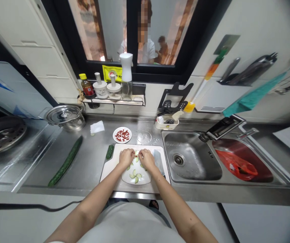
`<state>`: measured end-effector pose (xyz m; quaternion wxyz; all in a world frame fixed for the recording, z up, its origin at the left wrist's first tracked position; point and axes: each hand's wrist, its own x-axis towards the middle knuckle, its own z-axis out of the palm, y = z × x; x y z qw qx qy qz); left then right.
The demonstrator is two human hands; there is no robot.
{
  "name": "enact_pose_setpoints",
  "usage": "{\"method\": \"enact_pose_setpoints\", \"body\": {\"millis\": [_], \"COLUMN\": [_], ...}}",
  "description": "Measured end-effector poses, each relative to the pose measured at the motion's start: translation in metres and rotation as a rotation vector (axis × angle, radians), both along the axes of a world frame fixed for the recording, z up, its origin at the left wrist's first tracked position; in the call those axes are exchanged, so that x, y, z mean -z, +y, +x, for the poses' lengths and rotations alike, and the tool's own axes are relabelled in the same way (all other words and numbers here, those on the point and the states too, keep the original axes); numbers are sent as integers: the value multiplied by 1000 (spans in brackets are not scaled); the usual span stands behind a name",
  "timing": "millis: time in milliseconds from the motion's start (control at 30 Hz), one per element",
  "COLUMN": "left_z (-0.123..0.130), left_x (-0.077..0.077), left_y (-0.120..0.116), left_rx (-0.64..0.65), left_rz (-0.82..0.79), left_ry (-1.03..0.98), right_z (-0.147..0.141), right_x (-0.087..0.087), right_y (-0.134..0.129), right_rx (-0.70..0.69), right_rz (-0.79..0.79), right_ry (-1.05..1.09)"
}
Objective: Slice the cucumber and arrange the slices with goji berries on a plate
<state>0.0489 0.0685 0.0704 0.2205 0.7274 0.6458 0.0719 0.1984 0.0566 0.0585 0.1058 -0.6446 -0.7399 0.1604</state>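
Note:
A white plate [136, 180] lies on the cutting board [111, 172], with thin half-round cucumber slices [135, 176] arranged on it in pinwheel shapes. At the plate's far side, my left hand [127, 157] and my right hand [147, 158] meet fingertip to fingertip, both pinched around cucumber slices there. The exact piece in each hand is partly hidden by the fingers. A knife [158, 159] rests on the board to the right of my right hand. Left of my left hand sits a short cucumber piece [110, 152]. Behind the board stands a small plate of red bits [122, 135].
A whole cucumber [66, 161] lies on the steel counter at left, near a lidded pot [67, 117] and a white tissue [97, 127]. To the right is a double sink [194, 175] with a red plastic bag [238, 166]. A condiment rack [114, 100] hangs below the window.

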Motion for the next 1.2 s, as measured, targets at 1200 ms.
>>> {"method": "enact_pose_setpoints", "body": {"millis": [1200], "left_z": [3], "left_x": [-1], "left_y": [-3], "left_rx": [12], "left_rz": [31], "left_ry": [5], "right_z": [-8], "right_x": [-2], "right_y": [-5], "right_rx": [-43], "right_rz": [-33], "right_ry": [-39]}}
